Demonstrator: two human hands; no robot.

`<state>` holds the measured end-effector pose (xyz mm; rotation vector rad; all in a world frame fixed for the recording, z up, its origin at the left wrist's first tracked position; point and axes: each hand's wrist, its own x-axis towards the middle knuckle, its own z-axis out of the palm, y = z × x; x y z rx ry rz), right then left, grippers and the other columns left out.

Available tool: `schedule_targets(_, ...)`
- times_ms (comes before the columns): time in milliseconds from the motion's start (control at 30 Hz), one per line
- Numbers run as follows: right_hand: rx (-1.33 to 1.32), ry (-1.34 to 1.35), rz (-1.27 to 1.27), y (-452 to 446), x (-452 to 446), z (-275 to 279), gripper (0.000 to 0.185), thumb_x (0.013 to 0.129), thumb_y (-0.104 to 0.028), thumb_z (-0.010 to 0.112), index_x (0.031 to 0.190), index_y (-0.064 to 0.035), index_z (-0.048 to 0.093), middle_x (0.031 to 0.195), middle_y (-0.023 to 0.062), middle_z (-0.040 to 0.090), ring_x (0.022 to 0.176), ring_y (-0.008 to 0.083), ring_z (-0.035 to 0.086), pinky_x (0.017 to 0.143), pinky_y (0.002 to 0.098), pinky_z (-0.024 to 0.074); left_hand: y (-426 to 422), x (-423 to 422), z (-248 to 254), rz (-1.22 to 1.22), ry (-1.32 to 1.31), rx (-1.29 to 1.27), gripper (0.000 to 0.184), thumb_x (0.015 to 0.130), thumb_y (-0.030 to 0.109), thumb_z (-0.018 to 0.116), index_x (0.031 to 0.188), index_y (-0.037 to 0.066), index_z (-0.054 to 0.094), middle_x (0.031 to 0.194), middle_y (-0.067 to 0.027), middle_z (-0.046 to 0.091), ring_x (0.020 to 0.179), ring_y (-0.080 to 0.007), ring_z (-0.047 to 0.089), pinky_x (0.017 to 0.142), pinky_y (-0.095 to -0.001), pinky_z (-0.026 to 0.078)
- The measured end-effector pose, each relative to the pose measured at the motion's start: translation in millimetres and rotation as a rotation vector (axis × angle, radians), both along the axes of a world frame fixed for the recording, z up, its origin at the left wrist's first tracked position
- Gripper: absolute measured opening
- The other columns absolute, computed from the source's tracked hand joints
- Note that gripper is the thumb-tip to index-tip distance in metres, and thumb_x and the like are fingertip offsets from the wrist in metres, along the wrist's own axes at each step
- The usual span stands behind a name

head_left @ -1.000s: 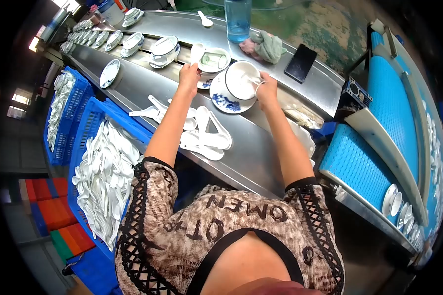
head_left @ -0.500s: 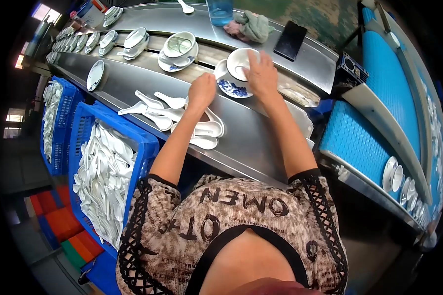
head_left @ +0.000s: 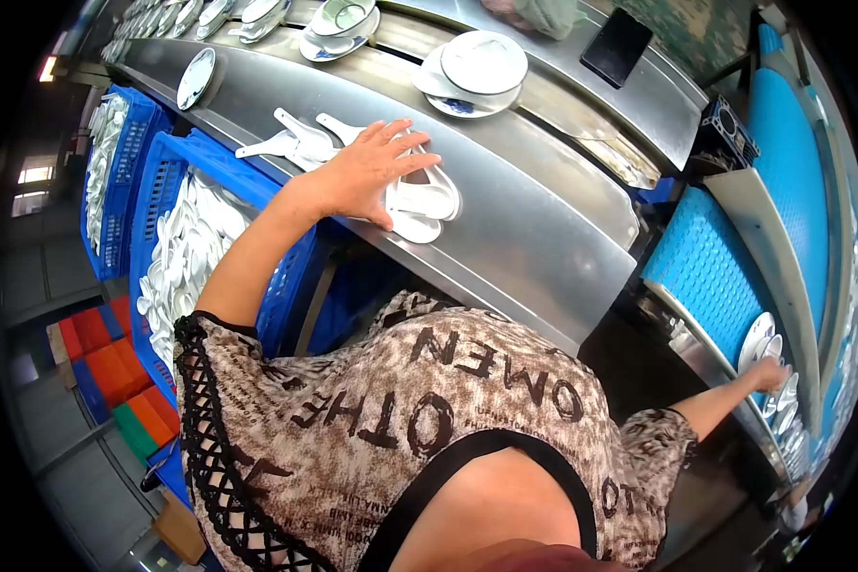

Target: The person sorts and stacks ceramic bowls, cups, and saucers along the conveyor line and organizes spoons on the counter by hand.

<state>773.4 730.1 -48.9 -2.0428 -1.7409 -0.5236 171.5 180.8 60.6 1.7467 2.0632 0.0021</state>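
White spoons (head_left: 418,227) lie in a loose, overlapping cluster near the front edge of the metal worktop (head_left: 534,219), some with their handles pointing toward the left side of the view. The left hand (head_left: 372,172) is over them, open, with its fingers spread and its thumb apart; whether it touches any spoon cannot be told. The right hand (head_left: 766,375) is well apart from it, at the white dishes (head_left: 757,338) beside the blue belt (head_left: 701,257). Its fingers look bent, but it is too small in view to tell whether they grip a dish.

Beyond the spoons, a stack of dishes (head_left: 484,63) has a blue-patterned saucer at its bottom. A small oval plate (head_left: 196,78) lies on the worktop to the left. A blue basket (head_left: 205,148) full of spoons stands beside the front edge. A black phone (head_left: 617,48) lies near a crumpled cloth (head_left: 548,13).
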Motion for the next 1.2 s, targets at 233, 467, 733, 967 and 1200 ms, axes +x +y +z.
schedule_targets(233,-0.364,0.545,-0.038,71,152,-57,0.041,0.07,-0.021,0.054,0.092,0.012,0.06,0.092,0.0261,0.062,0.084,0.0393,0.059,0.08,0.043,0.0453,-3,16,-26,0.109,-0.053,0.114,0.069,0.054,0.026,0.079,0.115,0.009,0.052,0.099,-0.0093,0.051,0.095,-0.0278,0.048,0.091,-0.0396,0.036)
schedule_targets(467,-0.643,0.684,0.359,29,79,-44,0.059,0.071,-0.007,0.062,0.127,0.001,0.043,0.11,0.0133,0.056,0.094,0.0249,0.056,0.081,0.034,0.0448,-11,21,-13,0.066,-0.002,0.104,0.063,0.058,0.018,0.077,0.113,0.008,0.049,0.095,-0.0092,0.049,0.093,-0.0267,0.049,0.079,-0.0354,0.039)
schedule_targets(733,-0.695,1.426,0.801,-132,-187,6,0.05,0.076,0.004,0.055,0.124,-0.0002,0.045,0.116,0.0125,0.054,0.1,0.0246,0.057,0.084,0.0351,0.0493,-6,38,-36,0.172,-0.071,0.287,0.04,0.06,0.007,0.07,0.094,0.006,0.051,0.089,-0.0093,0.05,0.086,-0.0279,0.052,0.072,-0.036,0.045)
schedule_targets(967,-1.122,1.379,1.046,-211,-432,26,0.045,0.069,-0.002,0.06,0.114,-0.0007,0.055,0.1,0.0089,0.059,0.087,0.0169,0.056,0.076,0.0272,0.0459,16,53,-30,0.435,-0.043,0.252,0.038,0.066,0.008,0.067,0.099,0.007,0.049,0.079,-0.0147,0.057,0.077,-0.0337,0.056,0.067,-0.0411,0.044)
schedule_targets(1200,-1.003,0.845,1.236,-253,-560,-19,0.044,0.071,-0.001,0.047,0.115,-0.0038,0.055,0.108,0.0236,0.057,0.105,0.0374,0.053,0.093,0.0381,0.0396,60,30,-27,0.907,-0.342,0.317,0.034,0.078,0.022,0.06,0.102,0.0,0.048,0.084,-0.0236,0.061,0.08,-0.0423,0.057,0.069,-0.047,0.044)
